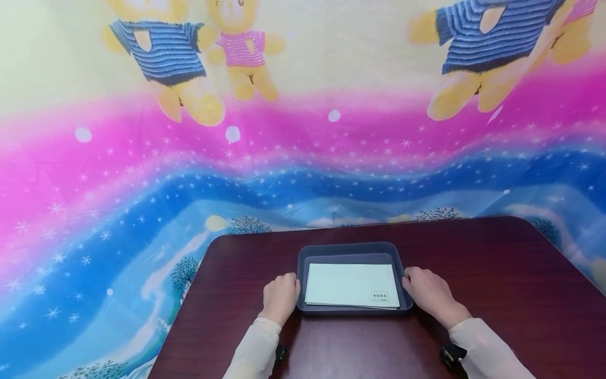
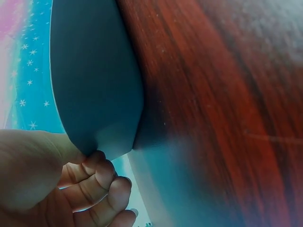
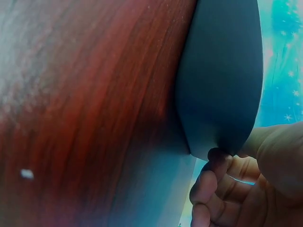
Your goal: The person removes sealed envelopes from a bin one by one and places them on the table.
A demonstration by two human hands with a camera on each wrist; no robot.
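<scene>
A dark grey rectangular tray (image 1: 350,249) stands on the table with a stack of white paper cards (image 1: 349,284) lying in it. Small printed characters in a box mark the top sheet's lower right corner. At the tray's left side, my left hand (image 1: 280,296) pinches the rim between thumb and curled index finger. My right hand (image 1: 433,295) grips the opposite rim the same way. In the left wrist view the tray's outer wall (image 2: 97,75) rises above the thumb and fingers; the right wrist view shows the wall (image 3: 220,75) likewise.
The dark red-brown wooden table (image 1: 487,263) has rounded far corners. Behind it hangs a pink and blue cloth (image 1: 303,137) printed with bears and snowflakes. A black strap device (image 1: 452,355) sits on the right wrist, and another (image 1: 280,351) on the left.
</scene>
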